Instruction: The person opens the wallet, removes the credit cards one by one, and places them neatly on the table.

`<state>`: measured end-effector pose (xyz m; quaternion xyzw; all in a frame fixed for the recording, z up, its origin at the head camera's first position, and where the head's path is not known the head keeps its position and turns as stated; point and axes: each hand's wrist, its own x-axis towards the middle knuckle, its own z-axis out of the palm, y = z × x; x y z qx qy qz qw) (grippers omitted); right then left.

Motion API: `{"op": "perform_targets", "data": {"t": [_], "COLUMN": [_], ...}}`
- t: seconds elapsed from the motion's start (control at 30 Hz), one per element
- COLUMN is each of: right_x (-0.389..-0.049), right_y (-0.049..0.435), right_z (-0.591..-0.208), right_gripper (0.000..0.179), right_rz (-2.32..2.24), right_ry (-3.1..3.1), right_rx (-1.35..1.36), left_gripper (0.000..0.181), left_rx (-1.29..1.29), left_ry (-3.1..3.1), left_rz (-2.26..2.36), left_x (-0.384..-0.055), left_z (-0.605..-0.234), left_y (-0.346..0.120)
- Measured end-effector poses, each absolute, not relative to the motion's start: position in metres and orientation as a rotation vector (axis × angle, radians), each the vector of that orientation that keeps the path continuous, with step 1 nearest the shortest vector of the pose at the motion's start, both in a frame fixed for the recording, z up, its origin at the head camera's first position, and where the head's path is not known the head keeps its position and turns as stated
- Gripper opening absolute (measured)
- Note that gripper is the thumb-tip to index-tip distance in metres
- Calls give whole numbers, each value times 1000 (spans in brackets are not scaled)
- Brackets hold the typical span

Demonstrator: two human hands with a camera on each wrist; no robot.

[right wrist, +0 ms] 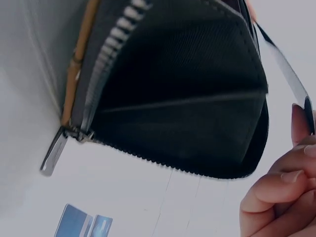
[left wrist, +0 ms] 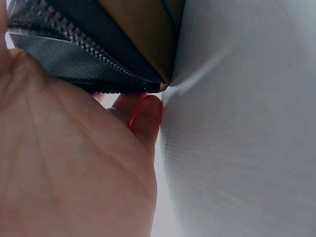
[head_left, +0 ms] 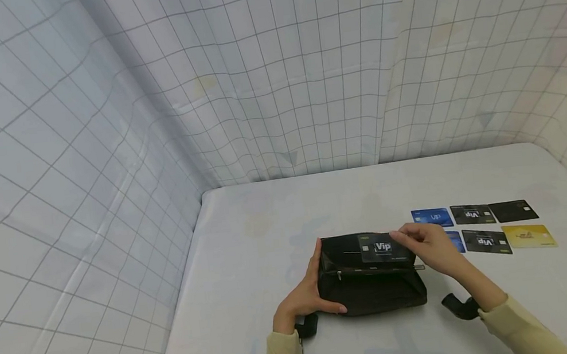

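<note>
A black zip wallet (head_left: pixel 379 297) stands unzipped on the white table, its compartments spread. My left hand (head_left: pixel 304 299) grips the wallet's left end, thumb across the front and fingers up along the side. In the left wrist view, the zip teeth and a brown panel (left wrist: pixel 136 29) show above the palm. Between thumb and fingers, my right hand (head_left: pixel 433 250) pinches the right end of a black Vip card (head_left: pixel 381 249) at the wallet's back section. The right wrist view shows this card (right wrist: pixel 289 74) edge-on beside the wallet; whether its lower edge is inside a slot I cannot tell.
Several cards lie in two rows to the right: blue (head_left: pixel 432 218), black (head_left: pixel 473 215) and gold (head_left: pixel 529 236). One blue card is partly hidden behind my right hand. A metal zip pull (right wrist: pixel 53 152) sticks out from the wallet's right end. Grid-patterned white cloth (head_left: pixel 294 83) surrounds the table.
</note>
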<state>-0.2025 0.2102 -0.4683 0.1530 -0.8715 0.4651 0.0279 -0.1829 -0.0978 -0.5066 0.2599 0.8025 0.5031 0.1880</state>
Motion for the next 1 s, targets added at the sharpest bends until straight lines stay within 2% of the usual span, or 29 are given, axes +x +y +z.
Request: {"op": "perform_targets", "data": {"t": [0.57,1.0], "right_x": [-191,-181], "right_y": [254,287], "right_z": [-457,-464], "right_gripper": [31,32], "right_rz": [1592,1602], "right_ry": [-2679,-2626], "right_rx": [203,160], "left_gripper": [128,132], "left_rx": [734,738], "left_ry": [2264,2300], "left_rz": [1397,1433], "left_x": [-183,-196], "left_z": [-505,-543], "left_y": [-99,-102]}}
